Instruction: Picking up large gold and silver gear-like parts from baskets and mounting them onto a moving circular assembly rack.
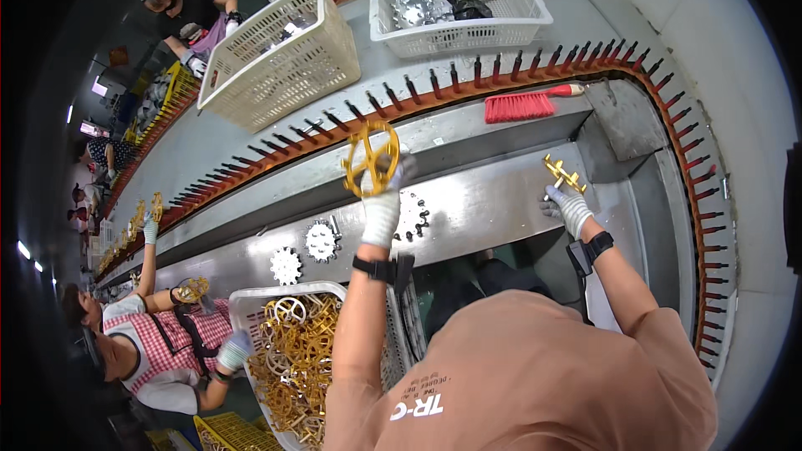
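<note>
My gloved left hand point(384, 205) is closed on a gold spoked wheel point(373, 153), raised in front of the row of upright pegs. To the right, my gloved right hand point(571, 205) grips a smaller-looking gold part point(562, 172) with short arms, above the metal trough point(493, 200); its exact kind is unclear. Beside my left wrist lies a silver toothed disc point(410, 215), partly covered by that hand. Farther left in the trough rest two more discs, a toothed disc point(321, 240) and a toothed disc point(286, 266).
A curved peg rail point(478, 73) runs behind the trough. A red brush point(520, 107) lies near it. Two white crates, a tall crate point(280, 75) and a wide crate point(459, 38), stand beyond. A basket point(242, 309) of gold parts and a co-worker point(180, 334) are at left.
</note>
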`<state>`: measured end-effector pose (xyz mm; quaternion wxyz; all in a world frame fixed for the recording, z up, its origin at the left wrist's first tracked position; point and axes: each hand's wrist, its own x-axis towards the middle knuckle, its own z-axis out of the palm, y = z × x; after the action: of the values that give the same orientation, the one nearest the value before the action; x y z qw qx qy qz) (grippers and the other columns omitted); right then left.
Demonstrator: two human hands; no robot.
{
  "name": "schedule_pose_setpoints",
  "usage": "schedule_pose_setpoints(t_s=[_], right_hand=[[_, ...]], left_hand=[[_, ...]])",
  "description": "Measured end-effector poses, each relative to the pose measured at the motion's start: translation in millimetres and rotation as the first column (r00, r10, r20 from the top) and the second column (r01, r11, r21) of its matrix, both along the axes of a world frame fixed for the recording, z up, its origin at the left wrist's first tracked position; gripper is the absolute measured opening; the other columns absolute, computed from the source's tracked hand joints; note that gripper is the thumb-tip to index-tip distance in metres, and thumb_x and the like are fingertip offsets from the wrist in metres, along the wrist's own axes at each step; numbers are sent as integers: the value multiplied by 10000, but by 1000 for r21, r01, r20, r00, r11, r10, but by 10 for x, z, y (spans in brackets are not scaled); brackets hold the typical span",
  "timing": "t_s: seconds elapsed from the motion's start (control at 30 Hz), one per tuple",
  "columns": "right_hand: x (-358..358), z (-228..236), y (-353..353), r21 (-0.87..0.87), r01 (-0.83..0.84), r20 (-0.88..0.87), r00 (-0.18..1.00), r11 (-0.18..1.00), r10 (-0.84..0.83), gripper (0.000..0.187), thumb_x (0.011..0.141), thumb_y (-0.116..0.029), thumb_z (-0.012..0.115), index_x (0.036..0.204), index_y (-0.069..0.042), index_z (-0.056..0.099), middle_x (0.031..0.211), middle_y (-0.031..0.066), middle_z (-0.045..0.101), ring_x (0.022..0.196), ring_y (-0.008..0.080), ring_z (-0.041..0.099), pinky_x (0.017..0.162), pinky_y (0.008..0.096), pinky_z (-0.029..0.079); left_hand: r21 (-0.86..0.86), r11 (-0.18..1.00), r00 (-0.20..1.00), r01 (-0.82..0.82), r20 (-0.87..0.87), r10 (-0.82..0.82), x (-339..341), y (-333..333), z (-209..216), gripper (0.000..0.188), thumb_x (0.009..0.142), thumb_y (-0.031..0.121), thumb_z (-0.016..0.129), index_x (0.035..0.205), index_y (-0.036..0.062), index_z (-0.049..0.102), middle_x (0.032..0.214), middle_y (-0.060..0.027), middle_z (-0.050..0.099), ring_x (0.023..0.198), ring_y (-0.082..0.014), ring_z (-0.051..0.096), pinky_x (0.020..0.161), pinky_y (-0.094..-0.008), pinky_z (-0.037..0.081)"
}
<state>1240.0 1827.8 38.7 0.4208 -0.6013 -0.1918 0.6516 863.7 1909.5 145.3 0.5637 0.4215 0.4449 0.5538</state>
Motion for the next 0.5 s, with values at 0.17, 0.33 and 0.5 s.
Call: schedule_pose_setpoints(t_s=[0.17, 0.33, 0.5], right_hand=[[178, 286, 923, 242, -169, 571, 821, 956, 0, 244, 881, -240, 656, 1003, -44, 579, 829, 38, 615, 751, 170, 599, 725, 304, 485], [73, 868, 2162, 596, -85, 532, 787, 799, -313, 458, 872, -264, 653, 1238, -10, 544, 1237, 100, 595, 1102, 224, 555, 960, 346, 416], [-713, 1081, 2831, 653, -134, 403, 895, 745, -192, 383, 905, -277, 594, 1182, -13, 576, 1184, 113, 627, 1105, 221, 570, 947, 363, 429]], left_hand=[[383, 918, 881, -103, -392, 263, -2, 1340, -257, 259, 893, 24, 569, 1151, 13, 552, 1103, -81, 631, 1012, -223, 613, 901, -356, 514], [393, 908, 712, -147, -595, 373, 297, 2026, -238, 271, 854, 93, 639, 1107, 4, 601, 1111, -103, 644, 1017, -251, 595, 878, -341, 462], [286, 938, 981, -195, 49, 189, 46, 2205, -582, 280, 881, 48, 583, 1155, 0, 555, 1024, -113, 645, 981, -244, 610, 864, -328, 510]])
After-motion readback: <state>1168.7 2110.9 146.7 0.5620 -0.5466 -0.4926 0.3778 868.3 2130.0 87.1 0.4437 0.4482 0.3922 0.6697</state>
